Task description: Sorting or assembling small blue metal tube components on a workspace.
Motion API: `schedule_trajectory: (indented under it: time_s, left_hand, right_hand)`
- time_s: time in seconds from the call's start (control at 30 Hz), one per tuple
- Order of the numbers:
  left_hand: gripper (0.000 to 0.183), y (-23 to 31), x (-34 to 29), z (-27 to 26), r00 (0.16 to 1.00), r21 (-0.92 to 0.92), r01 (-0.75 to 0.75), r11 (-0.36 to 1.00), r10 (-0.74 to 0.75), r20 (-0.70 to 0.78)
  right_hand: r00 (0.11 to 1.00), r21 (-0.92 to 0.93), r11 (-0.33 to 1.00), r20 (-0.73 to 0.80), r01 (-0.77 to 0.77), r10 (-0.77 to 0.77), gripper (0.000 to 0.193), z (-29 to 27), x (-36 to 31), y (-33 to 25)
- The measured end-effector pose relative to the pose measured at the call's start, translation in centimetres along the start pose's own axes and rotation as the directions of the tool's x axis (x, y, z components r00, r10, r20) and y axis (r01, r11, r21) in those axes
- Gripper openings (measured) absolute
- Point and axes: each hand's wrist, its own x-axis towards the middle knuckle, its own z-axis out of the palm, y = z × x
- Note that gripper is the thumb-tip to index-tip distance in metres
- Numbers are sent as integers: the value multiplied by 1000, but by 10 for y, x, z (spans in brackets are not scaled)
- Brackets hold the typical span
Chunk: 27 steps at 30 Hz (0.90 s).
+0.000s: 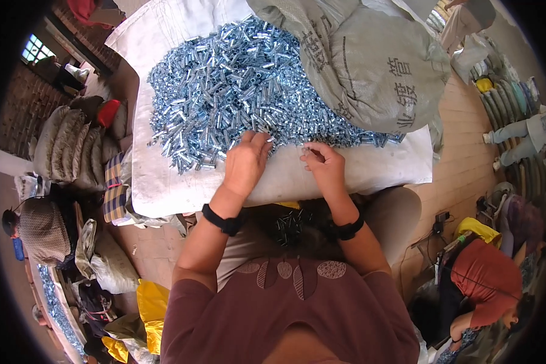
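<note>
A wide heap of small, shiny blue-silver metal tubes point(242, 79) lies on a table under a white cloth point(182, 194). My left hand point(246, 162) is at the heap's near edge, its fingers bent down together among the tubes; what they grip, if anything, is hidden. To its right, my right hand point(325, 165) is closed in a pinch just in front of the heap. Between its thumb and forefinger shows the end of a small metal tube point(306, 150). Several dark, slim pieces point(290, 224) show in shadow below the table's near edge, between my forearms.
A grey-green woven sack point(376, 67) slumps over the table's far right. Full sacks point(64, 142) stand stacked at left, more sacks point(500, 100) at right. A person in a red shirt point(485, 273) bends at lower right; another in a patterned top point(45, 230) is at left.
</note>
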Motion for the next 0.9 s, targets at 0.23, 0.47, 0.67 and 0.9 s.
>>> schedule_trajectory:
  time_s: [0.23,0.47,0.67,0.9]
  left_hand:
    - [11,37,-35,15,901,-795,415,442,-323,291]
    - [13,54,-44,19,938,-829,318,459,-282,203]
    - [9,64,-41,8,878,-882,419,216,-342,334]
    - [8,59,-44,12,816,-763,574,297,-284,504]
  right_hand:
    - [984,221,973,176,-59,20,22,-11,-26,-31]
    - [985,222,973,173,-64,25,17,-16,-42,-32]
    - [972,133,988,230,-74,42,16,-19,-47,-27]
    - [986,264,959,154,-101,61,19,-28,-35,-42]
